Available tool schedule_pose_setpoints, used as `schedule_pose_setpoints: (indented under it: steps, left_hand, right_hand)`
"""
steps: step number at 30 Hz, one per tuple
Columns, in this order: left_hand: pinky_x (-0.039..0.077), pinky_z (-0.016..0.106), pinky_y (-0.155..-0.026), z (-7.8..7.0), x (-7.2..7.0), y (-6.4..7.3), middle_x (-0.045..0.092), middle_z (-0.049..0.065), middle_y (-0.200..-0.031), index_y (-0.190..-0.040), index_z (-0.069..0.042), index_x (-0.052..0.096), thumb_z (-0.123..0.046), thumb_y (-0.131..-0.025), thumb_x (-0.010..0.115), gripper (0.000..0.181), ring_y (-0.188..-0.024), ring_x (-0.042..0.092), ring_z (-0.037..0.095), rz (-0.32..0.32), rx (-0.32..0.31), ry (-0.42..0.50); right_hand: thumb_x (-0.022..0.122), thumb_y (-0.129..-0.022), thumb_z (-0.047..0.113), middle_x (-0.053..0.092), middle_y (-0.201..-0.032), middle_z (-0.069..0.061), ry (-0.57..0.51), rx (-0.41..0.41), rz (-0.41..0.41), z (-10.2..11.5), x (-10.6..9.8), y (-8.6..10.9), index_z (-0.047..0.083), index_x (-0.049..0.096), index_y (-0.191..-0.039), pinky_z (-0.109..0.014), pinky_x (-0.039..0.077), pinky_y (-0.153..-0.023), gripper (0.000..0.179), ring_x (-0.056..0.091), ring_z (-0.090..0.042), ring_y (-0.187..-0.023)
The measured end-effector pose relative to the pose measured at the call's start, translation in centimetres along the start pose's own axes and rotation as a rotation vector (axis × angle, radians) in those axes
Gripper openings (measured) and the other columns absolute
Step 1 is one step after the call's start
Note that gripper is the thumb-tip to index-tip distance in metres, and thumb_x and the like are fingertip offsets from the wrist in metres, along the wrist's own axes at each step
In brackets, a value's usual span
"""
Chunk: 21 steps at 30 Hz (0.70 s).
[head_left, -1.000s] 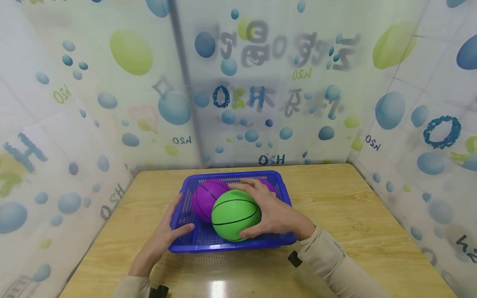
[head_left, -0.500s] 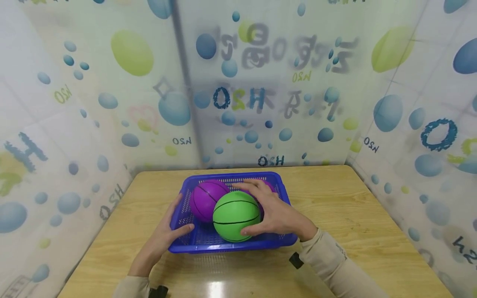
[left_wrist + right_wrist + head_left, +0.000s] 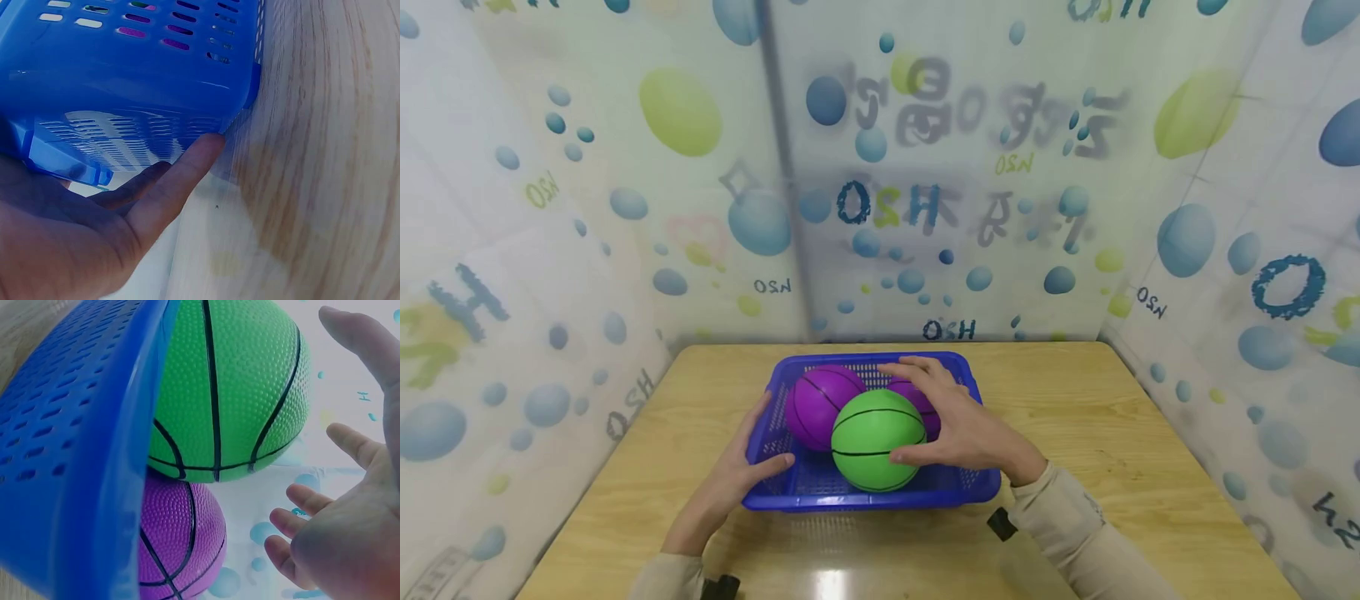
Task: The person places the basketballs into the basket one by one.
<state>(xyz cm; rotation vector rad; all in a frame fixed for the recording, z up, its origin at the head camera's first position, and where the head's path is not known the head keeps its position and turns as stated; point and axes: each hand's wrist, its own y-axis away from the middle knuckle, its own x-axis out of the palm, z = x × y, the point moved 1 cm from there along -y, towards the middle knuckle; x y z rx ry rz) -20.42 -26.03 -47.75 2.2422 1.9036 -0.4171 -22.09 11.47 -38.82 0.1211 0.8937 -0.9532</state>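
Observation:
A green ball (image 3: pixel 877 442) with black lines, like a small basketball, sits at the front of a blue plastic basket (image 3: pixel 850 502). Behind it are a purple ball (image 3: pixel 823 408) and, partly covered by my right hand, a second purple ball (image 3: pixel 913 393). My left hand (image 3: pixel 730 475) holds the basket's left side, thumb over the rim and fingers along the outer wall; the left wrist view has a fingertip (image 3: pixel 209 147) low against that wall. My right hand (image 3: pixel 962 425) hovers beside the green ball with spread fingers. In the right wrist view a gap separates them.
The basket stands on a wooden table (image 3: pixel 1075 417). Curtains with printed bubbles and letters (image 3: pixel 887 208) enclose the table's back and both sides. A black strap piece (image 3: pixel 1002 523) hangs below the right sleeve.
My right hand has let go of the green ball and drawn slightly right, uncovering more of the rear purple ball. The left hand has stayed at the basket. The head view has shifted slightly.

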Motion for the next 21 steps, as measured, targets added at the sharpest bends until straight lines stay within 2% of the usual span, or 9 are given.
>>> schedule_pose_setpoints:
  steps: [4, 8, 11, 14, 15, 18, 21]
  left_hand:
    - [0.01, 0.078, -0.13, 0.1, -0.3, 0.0, 0.004, 0.017, -0.187, -0.181, -0.03, 0.013, -0.02, -0.097, 0.084, 0.11, -0.168, 0.01, 0.054, 0.007, 0.0, 0.012]
    - [0.011, 0.081, -0.129, 0.0, -0.6, 0.1, 0.003, 0.018, -0.187, -0.181, -0.031, 0.012, -0.021, -0.097, 0.083, 0.111, -0.167, 0.011, 0.057, 0.014, -0.016, -0.014]
    - [0.01, 0.083, -0.128, -0.1, -1.0, 0.1, 0.004, 0.019, -0.187, -0.181, -0.028, 0.013, -0.023, -0.098, 0.082, 0.108, -0.167, 0.01, 0.058, 0.02, 0.009, -0.046]
    - [0.014, 0.082, -0.127, -0.3, -1.4, 0.1, 0.007, 0.022, -0.186, -0.181, -0.024, 0.013, -0.025, -0.1, 0.079, 0.104, -0.166, 0.014, 0.059, 0.027, 0.032, -0.09]
    - [0.016, 0.082, -0.127, -0.4, -1.6, 0.1, 0.008, 0.024, -0.185, -0.181, -0.023, 0.013, -0.027, -0.101, 0.079, 0.103, -0.165, 0.016, 0.059, 0.029, 0.035, -0.102]
    - [0.033, 0.079, -0.123, -0.8, -2.3, 0.1, 0.015, 0.03, -0.182, -0.181, -0.025, 0.009, -0.029, -0.104, 0.077, 0.103, -0.16, 0.029, 0.062, 0.039, 0.026, -0.145]
    - [0.044, 0.076, -0.117, -1.8, -3.2, -0.1, 0.021, 0.035, -0.178, -0.181, -0.027, 0.003, -0.03, -0.106, 0.076, 0.105, -0.153, 0.039, 0.065, 0.034, 0.056, -0.191]
  right_hand:
    - [0.091, -0.091, 0.054, 0.031, -0.176, -0.007, 0.014, -0.017, -0.026, 0.1, -0.4, 0.3, 0.047, 0.037, -0.17, -0.079, 0.04, -0.116, 0.097, 0.031, -0.034, -0.163]
    - [0.088, -0.094, 0.052, 0.032, -0.175, -0.005, 0.019, -0.015, -0.062, 0.0, -1.3, 0.8, 0.045, 0.038, -0.17, -0.084, 0.035, -0.116, 0.091, 0.034, -0.033, -0.161]
    - [0.087, -0.096, 0.051, 0.032, -0.176, -0.004, 0.038, 0.013, -0.096, -0.4, -2.6, 1.3, 0.043, 0.039, -0.171, -0.09, 0.028, -0.116, 0.089, 0.034, -0.032, -0.162]
    - [0.085, -0.098, 0.049, 0.031, -0.177, -0.008, 0.074, 0.048, -0.131, -1.1, -4.2, 2.1, 0.037, 0.039, -0.172, -0.09, 0.029, -0.116, 0.088, 0.034, -0.038, -0.162]
    - [0.085, -0.099, 0.049, 0.031, -0.177, -0.009, 0.093, 0.067, -0.145, -1.3, -4.7, 2.4, 0.036, 0.039, -0.172, -0.089, 0.03, -0.116, 0.087, 0.035, -0.04, -0.162]
    - [0.082, -0.1, 0.051, 0.03, -0.177, -0.014, 0.157, 0.127, -0.185, -2.3, -6.2, 3.3, 0.034, 0.038, -0.172, -0.087, 0.032, -0.116, 0.086, 0.036, -0.048, -0.16]
    - [0.079, -0.101, 0.055, 0.027, -0.178, -0.018, 0.222, 0.198, -0.214, -3.0, -7.4, 4.1, 0.035, 0.037, -0.173, -0.09, 0.023, -0.116, 0.086, 0.033, -0.053, -0.16]
